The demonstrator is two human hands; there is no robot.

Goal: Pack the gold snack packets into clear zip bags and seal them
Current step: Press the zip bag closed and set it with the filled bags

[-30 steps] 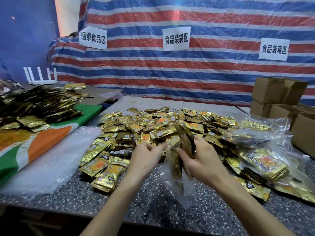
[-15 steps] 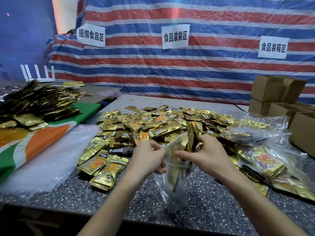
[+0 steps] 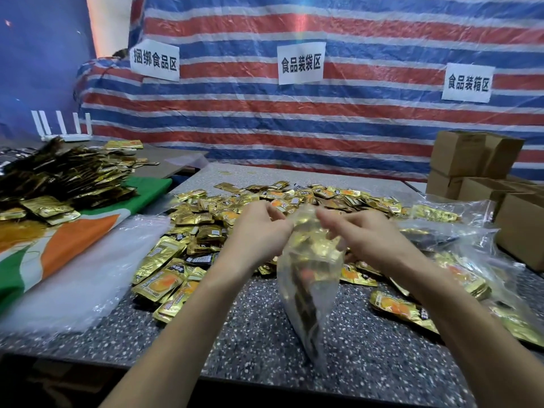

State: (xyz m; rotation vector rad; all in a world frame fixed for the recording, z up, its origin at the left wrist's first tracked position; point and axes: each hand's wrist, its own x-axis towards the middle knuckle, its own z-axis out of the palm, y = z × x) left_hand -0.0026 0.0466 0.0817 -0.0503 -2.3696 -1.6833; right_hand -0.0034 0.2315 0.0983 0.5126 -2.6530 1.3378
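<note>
Fingers (image 3: 275, 212) of the left hand (image 3: 259, 234) are curled and clamped on the left side of the mouth of a clear zip bag (image 3: 309, 290) at centre frame. The right hand (image 3: 374, 240) pinches the right side of the same mouth; blur hides the exact contact.

The bag hangs upright between both hands, over the near part of the speckled surface (image 3: 250, 325). Whether its lower corner touches cannot be told. Gold snack packets (image 3: 316, 245) sit inside it.

A loose packet pile (image 3: 206, 231) lies behind and to the left of the hands. Filled bags (image 3: 465, 278) lie at right of frame, with cardboard boxes (image 3: 471, 154) beyond them. Flat empty bags (image 3: 76, 278) lie at lower left beside a green, white and orange cloth (image 3: 59, 245). A darker packet heap (image 3: 64, 175) rests on that cloth at upper left. A striped tarp (image 3: 294, 122) fills the background.
</note>
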